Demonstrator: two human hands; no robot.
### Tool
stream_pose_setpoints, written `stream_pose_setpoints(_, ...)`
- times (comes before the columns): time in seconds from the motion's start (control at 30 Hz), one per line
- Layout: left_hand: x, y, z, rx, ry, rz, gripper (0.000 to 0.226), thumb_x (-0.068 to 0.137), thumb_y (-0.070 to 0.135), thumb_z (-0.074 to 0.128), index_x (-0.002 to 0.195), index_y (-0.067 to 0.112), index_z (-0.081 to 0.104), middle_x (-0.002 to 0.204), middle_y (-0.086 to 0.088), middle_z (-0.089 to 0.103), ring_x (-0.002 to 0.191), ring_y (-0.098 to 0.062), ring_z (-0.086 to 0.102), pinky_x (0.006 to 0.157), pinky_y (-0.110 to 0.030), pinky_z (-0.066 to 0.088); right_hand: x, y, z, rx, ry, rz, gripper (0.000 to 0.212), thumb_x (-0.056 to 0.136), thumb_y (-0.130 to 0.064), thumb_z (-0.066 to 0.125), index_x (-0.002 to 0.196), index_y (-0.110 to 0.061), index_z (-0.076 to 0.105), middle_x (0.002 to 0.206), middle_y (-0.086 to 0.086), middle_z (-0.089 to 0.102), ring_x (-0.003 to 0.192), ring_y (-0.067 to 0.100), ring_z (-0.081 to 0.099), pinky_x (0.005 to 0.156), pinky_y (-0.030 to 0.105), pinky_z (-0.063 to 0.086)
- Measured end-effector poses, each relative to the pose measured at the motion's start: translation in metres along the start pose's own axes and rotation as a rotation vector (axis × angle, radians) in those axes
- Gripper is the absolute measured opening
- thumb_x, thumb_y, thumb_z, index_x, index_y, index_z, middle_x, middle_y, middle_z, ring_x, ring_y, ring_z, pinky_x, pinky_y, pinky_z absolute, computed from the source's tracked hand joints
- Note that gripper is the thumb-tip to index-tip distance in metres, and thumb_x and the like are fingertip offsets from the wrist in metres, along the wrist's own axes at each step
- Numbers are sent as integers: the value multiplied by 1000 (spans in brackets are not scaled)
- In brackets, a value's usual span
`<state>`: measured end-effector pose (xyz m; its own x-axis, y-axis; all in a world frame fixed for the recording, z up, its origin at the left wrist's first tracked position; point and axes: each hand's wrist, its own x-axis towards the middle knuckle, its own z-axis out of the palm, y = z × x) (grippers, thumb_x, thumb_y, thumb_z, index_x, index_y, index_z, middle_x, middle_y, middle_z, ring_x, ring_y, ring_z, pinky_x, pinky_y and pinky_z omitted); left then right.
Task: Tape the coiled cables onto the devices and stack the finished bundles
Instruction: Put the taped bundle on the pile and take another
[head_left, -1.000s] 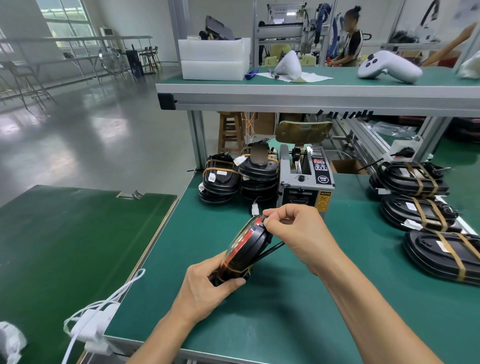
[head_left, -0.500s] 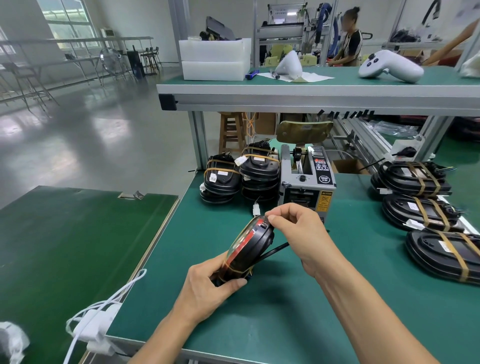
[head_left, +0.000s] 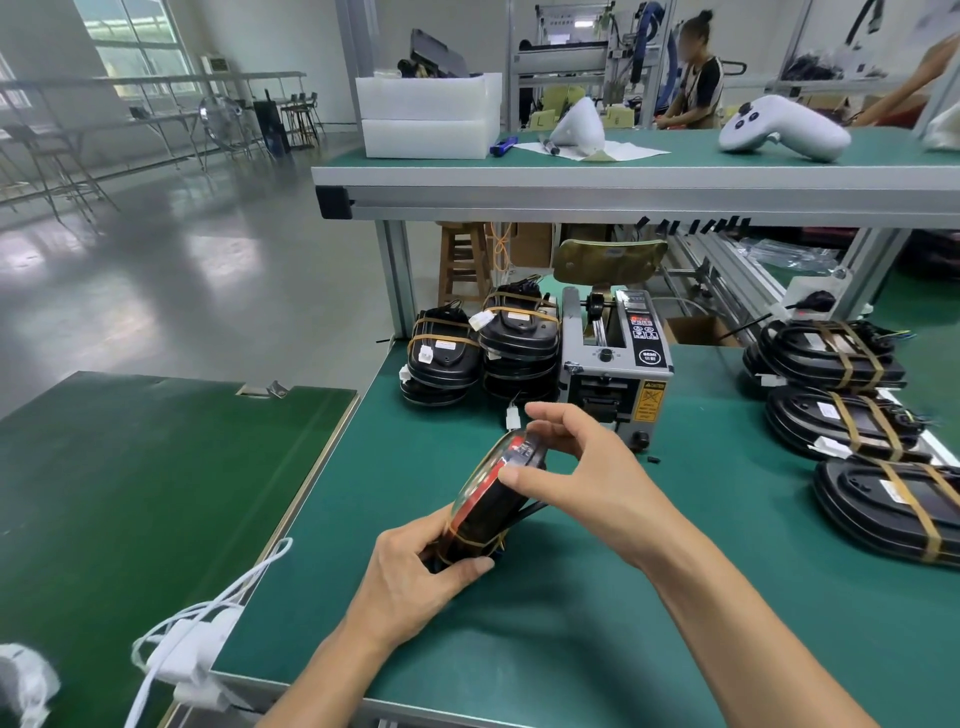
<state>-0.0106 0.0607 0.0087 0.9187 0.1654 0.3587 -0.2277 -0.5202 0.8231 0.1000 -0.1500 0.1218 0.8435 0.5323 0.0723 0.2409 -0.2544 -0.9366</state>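
Presently two hands (head_left: 415, 577) (head_left: 582, 467) gripping one device (head_left: 493, 499), three taped bundles (head_left: 852, 410) right

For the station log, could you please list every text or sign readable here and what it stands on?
"CAUTION": yellow warning sticker on the tape dispenser; the print below it is too small to read.
Dispenser's black control panel: blurred, unreadable.
White labels on the taped bundles: too small to read.
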Motion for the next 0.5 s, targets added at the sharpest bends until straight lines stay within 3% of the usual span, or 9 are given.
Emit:
stream_pose_setpoints(0.13,0,0,1,13,-7,1,37,87,49,87,123,47,75,110,17,81,96,-5,76,86,-17,55,-4,1,-10,-37,-1,-14,79,66,-68,83,137,-53,54,130,-27,64,127,-10,55,113,33,45)
stream_pose_setpoints(0.27,1,0,0,45,-22,-15,40,85,40,86,122,47,75,110,19,80,101,-6,76,90,-17,54,-12,-1,6,-280,-71,23,112,61,-81,76,156,-47,29,151,-26,44,142,1,39,120,38,37)
stream_pose_setpoints(0.37,0,2,1,56,-15,-30,36,83,42,84,117,53,74,105,20,80,95,-5,75,85,-16,53,-18,-5,22,-341,39,-41,116,57,-79,76,156,-42,29,145,-25,47,136,2,43,117,36,39)
stream_pose_setpoints(0.43,0,3,1,58,-30,-32,47,83,41,85,126,55,70,111,20,79,100,-3,74,87,-17,53,-22,-5,26,-388,112,-113,115,55,-79,74,155,-39,33,137,-28,47,130,-8,38,121,35,33)
stream_pose_setpoints(0.5,0,2,2,18,-62,-57,76,82,35,89,150,46,58,133,21,73,124,-2,69,103,-18,50,-23,-3,30,-453,150,-208,113,57,-76,73,155,-33,35,137,-27,46,129,-15,32,127,35,22)
